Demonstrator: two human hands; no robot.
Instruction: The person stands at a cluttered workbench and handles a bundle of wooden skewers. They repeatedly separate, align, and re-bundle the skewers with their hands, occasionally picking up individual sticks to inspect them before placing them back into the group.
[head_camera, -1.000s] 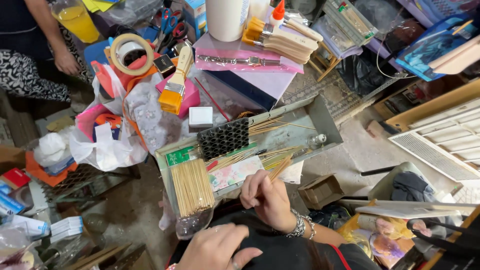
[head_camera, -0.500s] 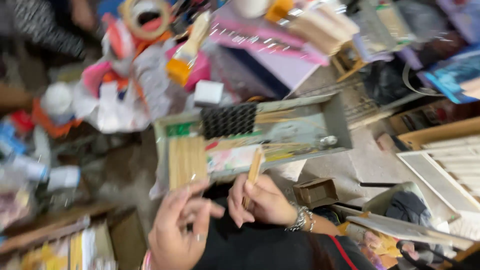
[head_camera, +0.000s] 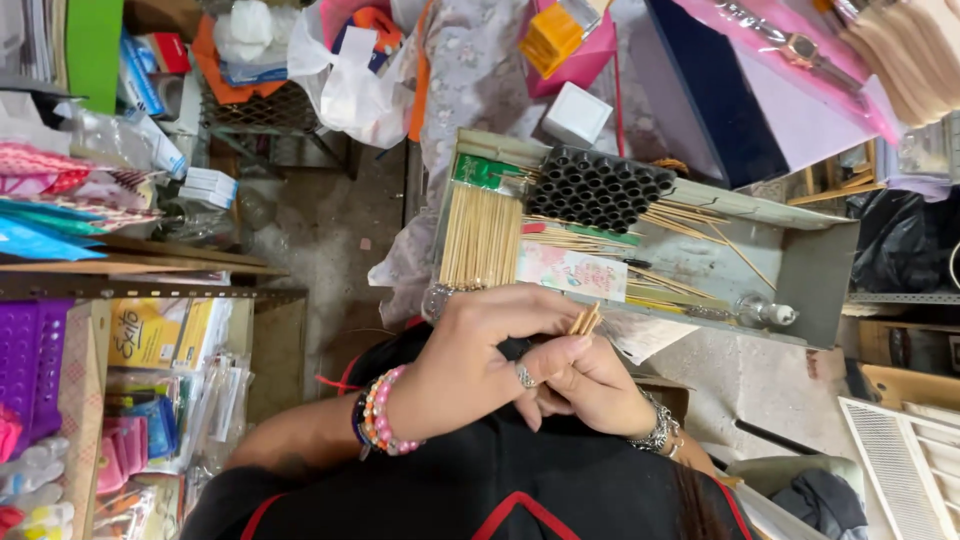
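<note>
The left hand (head_camera: 480, 350) and right hand (head_camera: 590, 385) are closed together over a small bunch of sticks (head_camera: 585, 320), thin, pale tan and straight, with only the cut ends showing above the fingers. The bunch sits just in front of a grey metal tray (head_camera: 800, 270). The tray holds a larger bundle of sticks (head_camera: 482, 235) beside a black honeycomb block (head_camera: 600, 188).

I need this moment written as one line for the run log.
left hand: over right hand, touching sticks | right hand: holds thin wooden sticks | grey tray: stick bundle, black honeycomb block
</note>
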